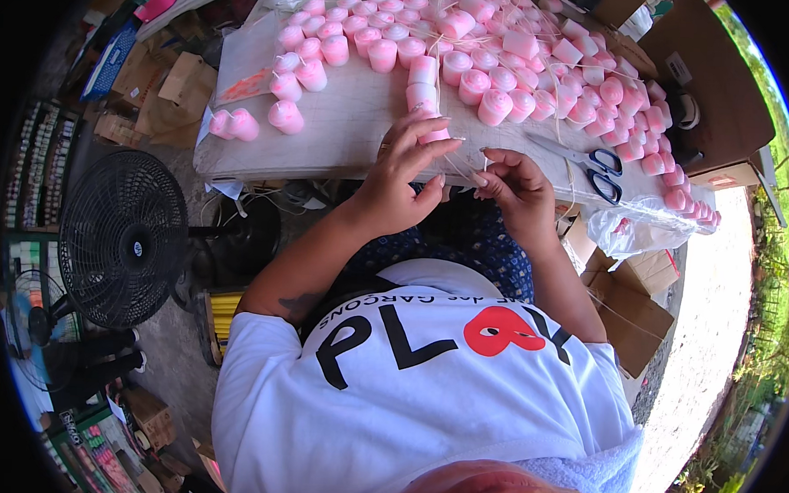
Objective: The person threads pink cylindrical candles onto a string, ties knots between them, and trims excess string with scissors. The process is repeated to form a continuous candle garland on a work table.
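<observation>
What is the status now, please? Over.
Left hand and right hand pinch thin string at board edge. Pink candles beyond. Scissors lie right.

Strong daylight is flooding in from the right, overexposing the pale gravel ground (715, 284). The flat whitish work board (347, 123) is sitting in even shade. Fisheye bending is curving edges; black vignette is ringing everything.

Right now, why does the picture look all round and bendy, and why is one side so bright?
Head view: the fisheye lens bends straight lines, so the table edge curves, and black corners ring the picture. Sunlight washes out the ground on the right, while the fan side sits in shade. The left hand, right hand and pink candles look sharp; the rim is softer.
</observation>
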Motion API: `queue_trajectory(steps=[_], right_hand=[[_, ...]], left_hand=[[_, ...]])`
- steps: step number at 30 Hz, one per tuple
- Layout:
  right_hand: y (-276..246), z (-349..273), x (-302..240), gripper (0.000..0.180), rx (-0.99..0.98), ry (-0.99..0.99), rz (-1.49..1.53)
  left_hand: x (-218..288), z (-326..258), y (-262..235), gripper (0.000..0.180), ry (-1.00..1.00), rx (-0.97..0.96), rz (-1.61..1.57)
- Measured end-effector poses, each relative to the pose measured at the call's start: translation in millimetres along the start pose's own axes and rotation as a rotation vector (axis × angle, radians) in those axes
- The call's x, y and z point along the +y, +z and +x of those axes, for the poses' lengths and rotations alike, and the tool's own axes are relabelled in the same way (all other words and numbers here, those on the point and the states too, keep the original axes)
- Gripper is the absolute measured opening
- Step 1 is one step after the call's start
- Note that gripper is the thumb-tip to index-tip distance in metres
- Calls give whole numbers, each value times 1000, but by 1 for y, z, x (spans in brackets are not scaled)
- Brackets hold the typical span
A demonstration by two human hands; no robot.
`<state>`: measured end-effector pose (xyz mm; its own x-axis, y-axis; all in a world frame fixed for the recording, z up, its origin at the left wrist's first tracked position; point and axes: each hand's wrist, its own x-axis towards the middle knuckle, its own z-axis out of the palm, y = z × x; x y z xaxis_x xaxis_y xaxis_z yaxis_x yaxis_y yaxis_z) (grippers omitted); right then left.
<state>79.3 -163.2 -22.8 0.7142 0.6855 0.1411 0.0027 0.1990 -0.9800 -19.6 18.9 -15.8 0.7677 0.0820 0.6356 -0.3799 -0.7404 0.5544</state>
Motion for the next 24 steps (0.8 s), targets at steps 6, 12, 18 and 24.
queue_trajectory(steps=[6, 12, 18, 24], right_hand=[[7, -2, 3, 31, -35, -114, -276], [8, -4, -10, 21, -133, 31, -131], [2, -9, -6, 14, -152, 179, 44], [5, -15, -1, 13, -55, -64, -129]], left_hand=[[11, 9, 4, 21, 7, 30, -69], [11, 4, 9, 15, 24, 123, -89], [12, 0, 11, 13, 24, 125, -155], [18, -15, 19, 43, -457, -133, -998]])
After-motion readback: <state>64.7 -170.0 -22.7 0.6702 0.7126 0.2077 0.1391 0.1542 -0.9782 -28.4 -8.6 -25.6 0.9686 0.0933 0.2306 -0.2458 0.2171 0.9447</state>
